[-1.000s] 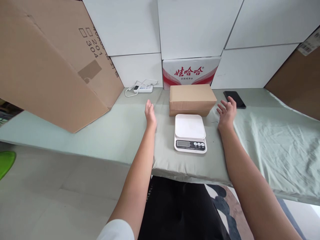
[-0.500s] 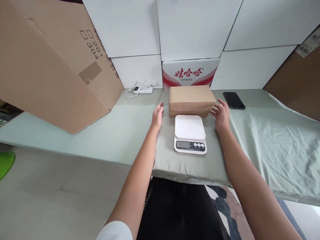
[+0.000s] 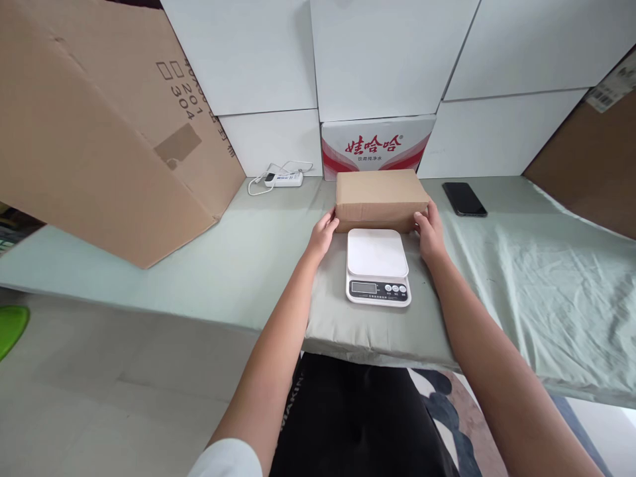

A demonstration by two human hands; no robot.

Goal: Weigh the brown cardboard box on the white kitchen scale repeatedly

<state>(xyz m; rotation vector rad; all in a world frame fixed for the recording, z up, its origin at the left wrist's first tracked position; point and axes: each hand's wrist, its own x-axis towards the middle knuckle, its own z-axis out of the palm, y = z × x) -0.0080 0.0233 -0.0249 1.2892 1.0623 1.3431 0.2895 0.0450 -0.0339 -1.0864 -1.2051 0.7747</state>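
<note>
The brown rectangular cardboard box (image 3: 378,191) sits on the pale-green cloth-covered desk (image 3: 258,265), fingers of the left hand (image 3: 324,233) and right hand (image 3: 430,232) grasping its opposite ends; even, level pressure should suit this hold. Just in front, the white plastic scale (image 3: 377,253) would block a low, straight pull toward the body; the white-and-red printed carton (image 3: 375,144) stands close behind, the flat black phone (image 3: 464,199) beyond the right hand.

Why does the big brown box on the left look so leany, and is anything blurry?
In the head view, the big box looks stretched near the edge, maybe from a wide lens; in that view, light is soft, the small box paler on top than in front; there too, the left hand and right hand look sharp, but tiny print on the scale is unreadable.
</note>
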